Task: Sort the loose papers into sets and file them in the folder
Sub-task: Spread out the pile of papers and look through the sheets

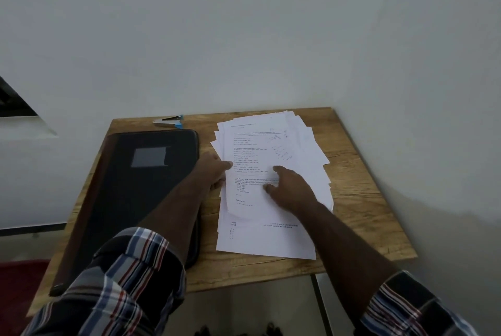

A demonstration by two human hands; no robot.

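A messy pile of loose printed papers lies fanned out on the right half of a small wooden table. My left hand pinches the left edge of the top sheets, thumb on top and fingers under. On the middle of the top sheet rests my right hand, fingers spread and fairly straight, pressing down. A closed black folder with a grey label patch lies to the left of the papers, under my left forearm.
A stapler with a blue end sits at the table's back edge, behind the folder. White walls stand close behind and to the right of the table. A red mat lies on the floor at left.
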